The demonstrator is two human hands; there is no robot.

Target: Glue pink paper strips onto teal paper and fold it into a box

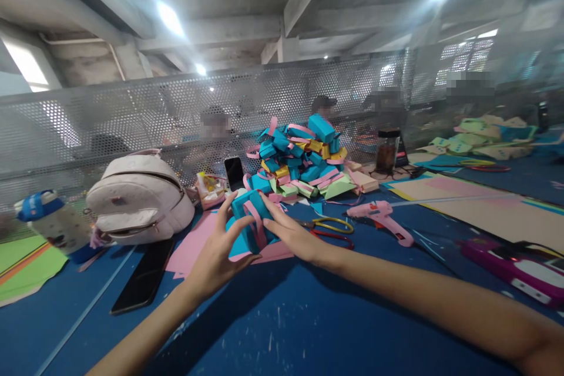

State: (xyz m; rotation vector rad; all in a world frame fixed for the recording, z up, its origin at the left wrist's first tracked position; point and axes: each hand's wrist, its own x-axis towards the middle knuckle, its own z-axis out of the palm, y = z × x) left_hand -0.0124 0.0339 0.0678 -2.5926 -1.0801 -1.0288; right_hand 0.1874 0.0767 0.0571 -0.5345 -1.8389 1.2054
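Between my two hands is a small blue paper box (247, 207) with a pink paper strip (257, 224) looped over it like a handle. My left hand (222, 241) grips its left side, thumb across the front near the strip. My right hand (293, 234) presses its fingers along the right side. Pink paper sheets (194, 247) lie on the table under and behind the box. Just right of my right hand are scissors (332, 225) with yellow and red handles, partly hidden. A pink glue gun (382, 218) lies farther right.
Behind my hands rises a pile of blue, yellow and green paper boxes (304, 155). A white backpack (141, 197), a bottle (55, 223) and a black phone (143, 276) are at left. A purple power strip (513, 267) and card sheets (476, 197) are at right. A perforated metal screen (176, 106) stands behind.
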